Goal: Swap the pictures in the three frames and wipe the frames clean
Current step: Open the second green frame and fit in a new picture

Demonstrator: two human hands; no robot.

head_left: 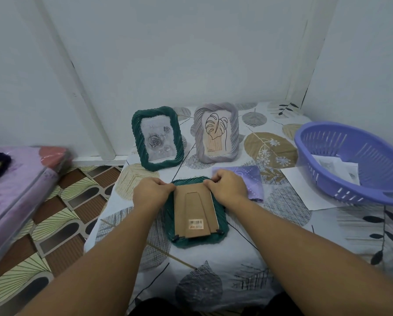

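At the far left a pink folded bundle lies beside the patterned floor. Right of it, a leaf-printed sheet covers the low surface that carries everything else; whether that is a mattress or a bench I cannot tell.

Standing at the back left is a dark green frame with a rose picture, upright and leaning slightly back. Just right of it stands a grey frame with a line-drawn leaf.

In front of these, face down on the sheet, lies a second green frame, its brown backing board and folded stand uppermost, with a barcode sticker near the bottom. The left hand has its fingers curled onto the top left corner of the backing; the right hand pinches the top right corner likewise. Two small dark tabs show at the lower corners.

The backing looks like thin, stiff card, light and easily bent, so it is best lifted by both top corners evenly. The pane beneath is probably fragile and smudges easily; the ribbed rim offers the safer hold.

Right of the hands a purple cloth lies on the sheet, near a white paper. At the far right sits a purple basket holding loose pictures.
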